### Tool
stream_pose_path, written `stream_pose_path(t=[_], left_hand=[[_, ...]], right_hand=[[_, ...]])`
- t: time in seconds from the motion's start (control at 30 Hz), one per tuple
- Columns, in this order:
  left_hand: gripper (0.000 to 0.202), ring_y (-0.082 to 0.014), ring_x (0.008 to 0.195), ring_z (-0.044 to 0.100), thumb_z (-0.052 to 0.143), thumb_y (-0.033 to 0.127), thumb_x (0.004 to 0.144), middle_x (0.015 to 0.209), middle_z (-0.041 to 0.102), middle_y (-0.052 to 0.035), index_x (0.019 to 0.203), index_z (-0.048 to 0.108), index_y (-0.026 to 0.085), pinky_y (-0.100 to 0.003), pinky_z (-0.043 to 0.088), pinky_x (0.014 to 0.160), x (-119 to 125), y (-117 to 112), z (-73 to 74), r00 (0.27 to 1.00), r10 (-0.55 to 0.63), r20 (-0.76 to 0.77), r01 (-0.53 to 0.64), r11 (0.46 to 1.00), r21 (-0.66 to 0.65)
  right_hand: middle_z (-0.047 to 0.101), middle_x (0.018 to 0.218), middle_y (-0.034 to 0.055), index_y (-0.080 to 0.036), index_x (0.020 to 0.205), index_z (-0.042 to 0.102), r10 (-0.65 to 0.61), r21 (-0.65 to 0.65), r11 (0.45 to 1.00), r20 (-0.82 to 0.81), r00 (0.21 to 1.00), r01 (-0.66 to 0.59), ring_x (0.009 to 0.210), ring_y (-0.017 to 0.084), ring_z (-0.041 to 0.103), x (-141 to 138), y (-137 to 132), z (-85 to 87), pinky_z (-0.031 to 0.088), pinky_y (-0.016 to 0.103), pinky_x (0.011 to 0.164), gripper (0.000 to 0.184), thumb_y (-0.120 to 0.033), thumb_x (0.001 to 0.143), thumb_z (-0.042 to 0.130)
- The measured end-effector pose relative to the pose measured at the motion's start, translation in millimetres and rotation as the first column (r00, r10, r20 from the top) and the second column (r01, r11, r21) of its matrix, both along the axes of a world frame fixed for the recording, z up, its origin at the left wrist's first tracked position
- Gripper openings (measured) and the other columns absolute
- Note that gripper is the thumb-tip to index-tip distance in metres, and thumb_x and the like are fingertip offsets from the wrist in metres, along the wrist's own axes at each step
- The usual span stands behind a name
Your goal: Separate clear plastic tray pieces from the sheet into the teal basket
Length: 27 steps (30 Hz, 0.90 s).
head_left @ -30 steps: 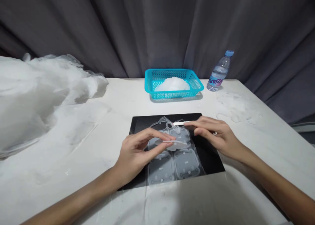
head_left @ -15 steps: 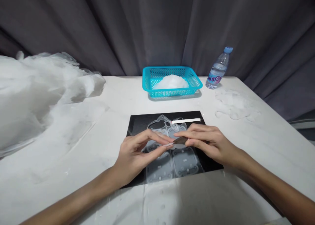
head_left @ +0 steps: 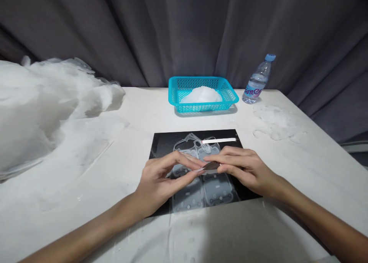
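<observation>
Right hand [head_left: 244,164] moved off white stick [head_left: 220,140], joining left hand [head_left: 162,176]; fingers [head_left: 230,160] pinch 1 thin film [head_left: 211,166], brownish, whitish-edged.

Two bare forearms come in from the near corners over here, the left forearm [head_left: 94,230] slanting up to the right and the right forearm [head_left: 313,213] up to the left, so the hands face each other, fingertips close together. On the left hand [head_left: 161,178] the index finger [head_left: 185,160] arches above an extended thumb [head_left: 184,181], their tips brought into a narrow pinch. The right hand [head_left: 245,165] has its back turned upward, index finger stretched towards the left hand's tips, thumb tucked lower.
</observation>
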<state>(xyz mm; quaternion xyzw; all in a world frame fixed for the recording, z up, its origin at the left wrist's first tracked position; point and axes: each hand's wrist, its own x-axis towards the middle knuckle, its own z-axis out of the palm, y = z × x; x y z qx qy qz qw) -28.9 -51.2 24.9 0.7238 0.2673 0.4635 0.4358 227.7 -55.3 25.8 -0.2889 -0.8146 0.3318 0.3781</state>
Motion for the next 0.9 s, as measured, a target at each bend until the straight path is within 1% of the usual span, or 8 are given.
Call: stream_pose_path(t=[0.27,0.47,0.63,0.9], left_hand=[[0.022,-0.0229,0.100,0.081,0.077,0.001,0.089,0.097,0.083,-0.0041,0.100,0.077,0.020,-0.038,0.067,0.094,-2.0,0.1,-2.0,1.000,-0.004,-0.014,0.004,1.000,0.007],[0.022,-0.0228,0.098,0.081,0.077,0.001,0.089,0.098,0.083,-0.0045,0.099,0.077,0.020,-0.037,0.067,0.092,-0.7,-0.2,-0.6,1.000,-0.012,-0.010,0.012,1.000,0.005],[0.022,-0.0225,0.100,0.081,0.077,0.002,0.089,0.098,0.083,-0.0036,0.100,0.077,0.021,-0.037,0.067,0.094,-0.7,0.0,-1.3,1.000,-0.012,-0.011,0.012,1.000,0.004],[0.009,-0.0243,0.099,0.081,0.075,0.012,0.094,0.099,0.084,-0.0067,0.099,0.076,0.020,-0.040,0.067,0.093,-1.7,-0.5,-2.0,0.999,-0.009,-0.037,0.008,1.000,-0.013]], right_hand=[[0.075,0.102,0.0058,-0.020,0.134,0.074,-0.015,0.001,1.000,-0.003,1.000,0.015,0.088,0.015,0.068,-0.2,-1.0,-0.9,0.056,0.028,0.081,0.030,-0.024,0.107,0.061],[0.075,0.102,0.0062,-0.019,0.133,0.074,-0.014,0.007,1.000,0.000,1.000,0.014,0.089,0.015,0.068,0.3,-0.9,0.7,0.057,0.028,0.082,0.030,-0.023,0.107,0.060],[0.076,0.103,0.0060,-0.020,0.133,0.074,-0.006,0.001,1.000,-0.005,1.000,0.006,0.089,0.015,0.069,0.0,-0.4,-1.3,0.057,0.028,0.082,0.029,-0.024,0.107,0.061],[0.076,0.104,0.0061,-0.021,0.133,0.074,-0.010,0.015,1.000,0.011,1.000,0.010,0.090,0.015,0.070,-2.3,-1.5,-1.6,0.058,0.028,0.083,0.030,-0.026,0.108,0.059]])
